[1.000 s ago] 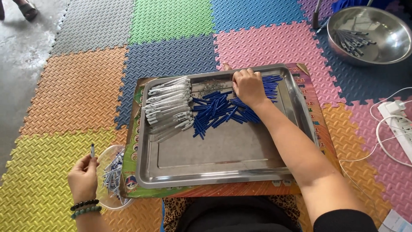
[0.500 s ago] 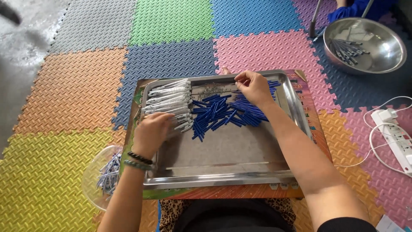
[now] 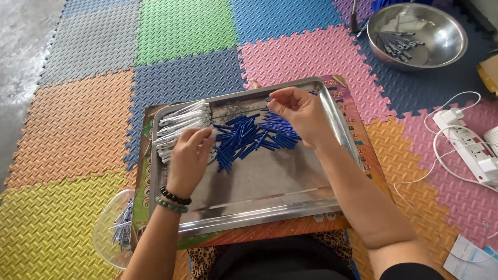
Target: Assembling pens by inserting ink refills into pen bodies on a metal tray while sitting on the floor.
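While the left hand (image 3: 189, 158) rests curled fingers on the white pieces (image 3: 179, 124), the right hand (image 3: 301, 116) pinches above the blue caps (image 3: 249, 137), sorted apart in the tray (image 3: 259, 205).

Both hands out in front, forearms bare, converging toward the middle.

I see the left hand (image 3: 189, 158) palm down, back of the hand toward the camera, fingers (image 3: 199, 136) curled forward with the tips bunched together; two bead bracelets (image 3: 173, 200) ring its wrist, and the forearm runs up from the lower left edge. I see the right hand (image 3: 298, 114) farther out, wrist bent, thumb and forefinger pinched together at the tips, other fingers loosely bent. Its forearm comes in from the lower right, a dark sleeve edge at the upper arm. The hands are apart, not touching.
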